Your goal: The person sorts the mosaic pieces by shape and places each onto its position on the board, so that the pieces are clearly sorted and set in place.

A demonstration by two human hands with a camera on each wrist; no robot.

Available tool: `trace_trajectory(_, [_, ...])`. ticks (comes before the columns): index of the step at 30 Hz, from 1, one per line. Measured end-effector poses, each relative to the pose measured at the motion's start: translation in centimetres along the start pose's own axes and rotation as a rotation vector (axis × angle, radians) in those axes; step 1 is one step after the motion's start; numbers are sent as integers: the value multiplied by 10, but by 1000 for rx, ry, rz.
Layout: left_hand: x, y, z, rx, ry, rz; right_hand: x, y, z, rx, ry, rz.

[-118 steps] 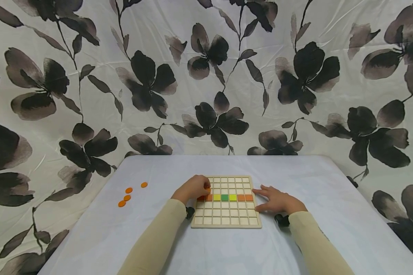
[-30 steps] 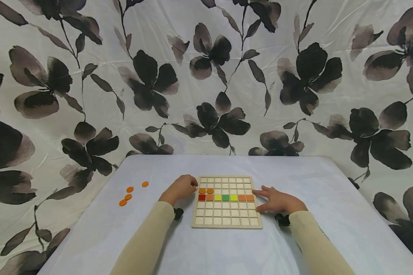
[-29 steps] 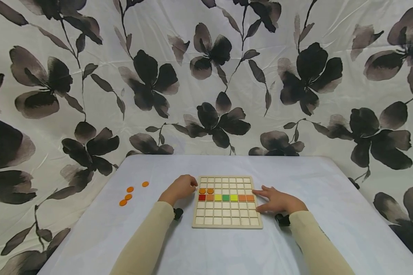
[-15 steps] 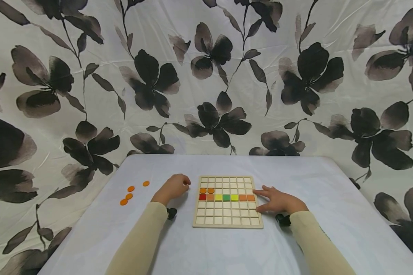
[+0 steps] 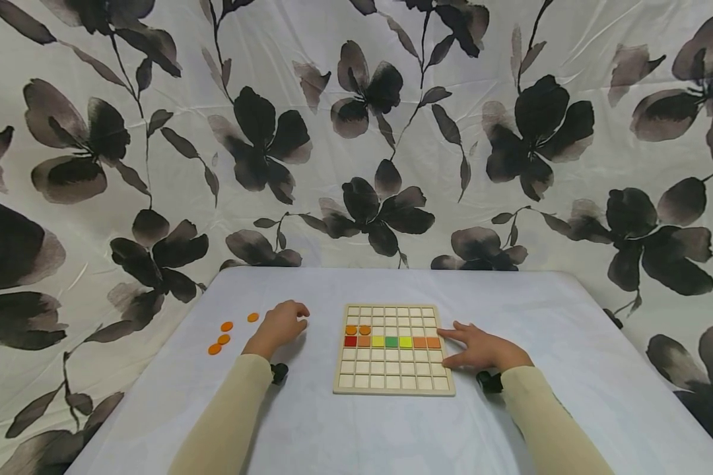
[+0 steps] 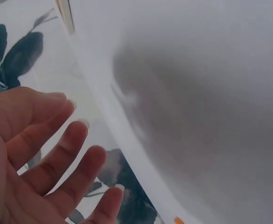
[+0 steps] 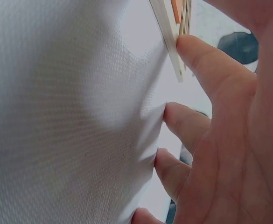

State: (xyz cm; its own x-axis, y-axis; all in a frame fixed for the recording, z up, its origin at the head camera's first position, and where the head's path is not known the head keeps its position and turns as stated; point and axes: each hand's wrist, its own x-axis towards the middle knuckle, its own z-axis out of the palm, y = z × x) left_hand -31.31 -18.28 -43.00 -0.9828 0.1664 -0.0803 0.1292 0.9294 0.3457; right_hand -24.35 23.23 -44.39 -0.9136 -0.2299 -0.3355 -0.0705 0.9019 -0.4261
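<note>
A square wooden grid board (image 5: 392,382) lies mid-table, with a row of red, orange, yellow and green squares (image 5: 391,342) across it. Two orange discs (image 5: 358,330) sit in cells just above that row, at its left end. My left hand (image 5: 280,324) hovers over the cloth left of the board. In the left wrist view its loosely bent fingers (image 6: 75,144) hold nothing. My right hand (image 5: 487,346) rests spread at the board's right edge. The right wrist view shows one fingertip (image 7: 187,44) touching the board's rim and other fingertips on the cloth.
Several loose orange discs (image 5: 224,339) lie on the white tablecloth (image 5: 356,435) to the left, with one orange disc (image 5: 253,317) close to the left hand. A floral curtain (image 5: 356,132) hangs behind the table.
Two orange discs now lie on the board, where my left hand held one earlier. That hand has moved left, away from the board, and its fingers have loosened. My right hand stays put.
</note>
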Motion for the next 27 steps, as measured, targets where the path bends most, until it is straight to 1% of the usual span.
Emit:
trace_trajectory(6, [-3,-15,-6,53,44,-17,2,2,0,2,-3,3])
trace_trajectory(12, [-6,-25,-8,133,83,-67,1,2,0,-5,-3,-8])
trace_trajectory(16, [-7,-31,-10,128,99,-88,1,2,0,-12,0,-7])
trace_trajectory(23, [-6,-42,-13,102,76,-118,0,0,-1,-17,3,11])
trace_trajectory(27, [-5,-49,-14,90,90,-127,0,1,0,-20,6,4])
